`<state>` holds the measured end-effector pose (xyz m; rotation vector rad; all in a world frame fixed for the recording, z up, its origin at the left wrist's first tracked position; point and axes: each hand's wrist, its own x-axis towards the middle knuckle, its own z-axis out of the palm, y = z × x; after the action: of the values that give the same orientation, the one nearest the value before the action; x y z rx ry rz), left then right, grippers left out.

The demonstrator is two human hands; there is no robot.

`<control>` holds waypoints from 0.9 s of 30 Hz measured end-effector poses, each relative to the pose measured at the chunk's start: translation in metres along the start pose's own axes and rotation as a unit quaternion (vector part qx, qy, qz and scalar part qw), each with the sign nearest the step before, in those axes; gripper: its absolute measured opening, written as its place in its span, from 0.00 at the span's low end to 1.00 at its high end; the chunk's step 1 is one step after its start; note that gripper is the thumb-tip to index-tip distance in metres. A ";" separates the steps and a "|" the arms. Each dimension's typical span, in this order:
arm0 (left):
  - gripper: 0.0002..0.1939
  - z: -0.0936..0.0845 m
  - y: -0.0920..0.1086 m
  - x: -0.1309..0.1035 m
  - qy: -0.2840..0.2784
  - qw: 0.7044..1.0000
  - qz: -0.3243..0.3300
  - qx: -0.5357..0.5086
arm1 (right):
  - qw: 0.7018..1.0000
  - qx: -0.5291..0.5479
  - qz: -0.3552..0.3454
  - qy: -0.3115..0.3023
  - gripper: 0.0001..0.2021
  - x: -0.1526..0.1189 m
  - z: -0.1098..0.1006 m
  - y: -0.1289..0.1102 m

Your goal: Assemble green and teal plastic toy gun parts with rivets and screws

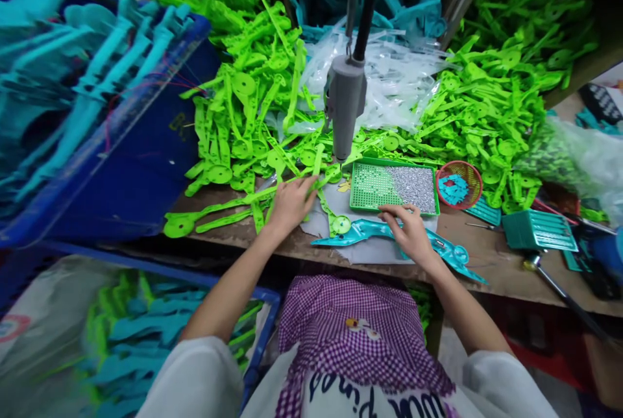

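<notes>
My right hand (409, 233) has fingers at the near edge of the green tray (370, 185), over the turquoise part (368, 230). My left hand (291, 207) lies over lime-green parts (243, 201). Finger closure: I cannot tell. The grey driver (344, 103) hangs beyond, between both.

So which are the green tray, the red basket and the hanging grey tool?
Green tray (364, 192): head view, on its bare left part.
Red basket (474, 182): head view, on its inner right wall.
Hanging grey tool (344, 103): head view, on the middle of its body.
</notes>
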<state>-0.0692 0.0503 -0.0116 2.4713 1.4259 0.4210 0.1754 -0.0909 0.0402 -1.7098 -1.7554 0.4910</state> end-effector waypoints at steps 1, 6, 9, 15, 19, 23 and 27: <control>0.21 -0.001 -0.004 0.002 0.019 1.000 -0.004 -0.011 | 1.000 -0.012 -0.015 0.005 0.11 0.000 0.001 -0.001; 0.19 -0.015 -0.013 0.013 0.149 0.984 -0.024 -0.096 | 0.984 -0.077 -0.146 -0.069 0.14 0.029 0.042 -0.020; 0.18 -0.022 -0.016 0.014 0.163 0.978 -0.035 -0.123 | 0.970 -0.130 -0.176 -0.107 0.13 0.044 0.054 -0.023; 0.18 -0.021 -0.009 -0.008 0.129 0.930 -0.103 -0.329 | 0.991 -0.086 -0.082 -0.066 0.13 0.032 0.002 0.014; 0.28 -0.016 0.018 -0.021 0.081 0.791 -0.236 -0.559 | 0.997 -0.027 -0.035 -0.067 0.11 0.028 -0.022 0.033; 0.32 -0.014 0.038 -0.022 0.075 0.704 -0.295 -0.642 | 0.997 0.005 -0.018 -0.073 0.11 0.025 -0.012 0.032; 0.33 -0.017 0.041 -0.020 0.080 0.686 -0.303 -0.656 | 0.997 0.039 -0.019 -0.069 0.11 0.014 0.003 0.025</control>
<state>-0.0528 0.0146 0.0165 0.7702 1.1563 1.0231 0.1931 -0.0741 0.0239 -1.6192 -1.8371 0.6648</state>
